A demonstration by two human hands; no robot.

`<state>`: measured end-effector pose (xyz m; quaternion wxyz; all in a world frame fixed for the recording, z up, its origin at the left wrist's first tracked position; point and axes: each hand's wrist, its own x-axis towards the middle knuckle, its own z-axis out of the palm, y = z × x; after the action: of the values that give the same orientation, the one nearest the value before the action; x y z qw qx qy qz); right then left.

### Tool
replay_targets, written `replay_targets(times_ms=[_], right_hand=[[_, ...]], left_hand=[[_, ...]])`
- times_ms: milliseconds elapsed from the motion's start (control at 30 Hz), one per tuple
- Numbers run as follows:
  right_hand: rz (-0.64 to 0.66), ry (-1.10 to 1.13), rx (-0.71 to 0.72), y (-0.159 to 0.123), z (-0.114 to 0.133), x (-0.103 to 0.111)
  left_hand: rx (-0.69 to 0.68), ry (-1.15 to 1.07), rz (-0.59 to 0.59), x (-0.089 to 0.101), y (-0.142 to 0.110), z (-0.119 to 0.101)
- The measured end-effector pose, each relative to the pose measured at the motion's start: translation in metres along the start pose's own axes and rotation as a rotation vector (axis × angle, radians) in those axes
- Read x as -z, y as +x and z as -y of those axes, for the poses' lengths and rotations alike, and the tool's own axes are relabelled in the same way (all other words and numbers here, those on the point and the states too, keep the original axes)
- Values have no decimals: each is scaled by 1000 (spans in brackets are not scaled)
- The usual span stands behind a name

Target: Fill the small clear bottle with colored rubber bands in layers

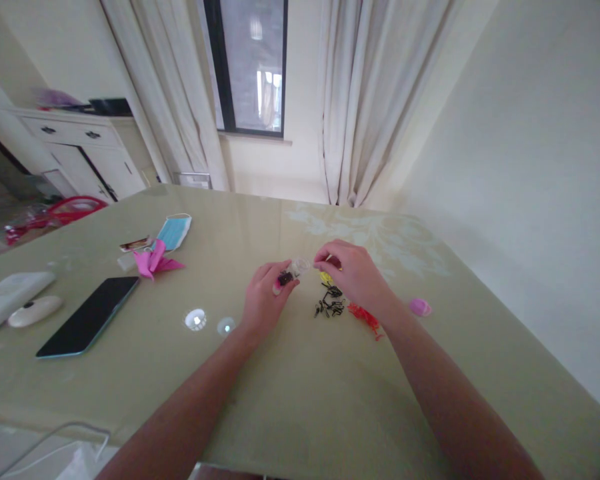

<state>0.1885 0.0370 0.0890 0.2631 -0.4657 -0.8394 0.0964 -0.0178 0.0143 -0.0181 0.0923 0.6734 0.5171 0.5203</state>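
My left hand [267, 297] is closed around a small clear container [299, 268] with black bits inside, its open-looking round end tipped towards the right. Close to that end, my right hand [353, 270] has thumb and forefinger pinched together; whatever is between them is too small to make out. Beneath and beside the right hand lie loose piles of small bands: a yellow pile [326, 277] partly covered by the fingers, a black pile [330, 305], and a red pile [366, 320] beside the wrist. A small pink-purple piece [421, 307] rests right of the right forearm.
On the table [300, 393], to the left, are a dark-screened phone [90, 317], a pink folded-paper shape [156, 260], a blue face mask [174, 232], a white oval object [35, 311] and a white box-like device [13, 297]. A wall [540, 200] borders the right side.
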Motion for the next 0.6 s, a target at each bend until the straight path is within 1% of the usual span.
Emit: replay_targets(times_ms=[33, 100, 167, 233, 333, 467, 533, 600], right_hand=[[44, -20, -32, -2, -3, 0], [215, -116, -98, -7, -8, -3], [417, -226, -144, -14, -11, -12], [529, -315, -166, -19, -11, -22], [585, -355, -160, -22, -7, -34], [617, -254, -72, -23, -5, -44], [609, -202, -27, -22, -7, -46], [573, -139, 1, -20, -12, -44]], left_hand=[[67, -54, -21, 1, 2, 2], [173, -153, -66, 2, 5, 5], [203, -194, -80, 2, 7, 7], [181, -171, -66, 2, 6, 6], [136, -106, -34, 0, 3, 3], [110, -74, -21, 0, 2, 2], [99, -69, -14, 0, 2, 3], [82, -48, -3, 1, 2, 3]])
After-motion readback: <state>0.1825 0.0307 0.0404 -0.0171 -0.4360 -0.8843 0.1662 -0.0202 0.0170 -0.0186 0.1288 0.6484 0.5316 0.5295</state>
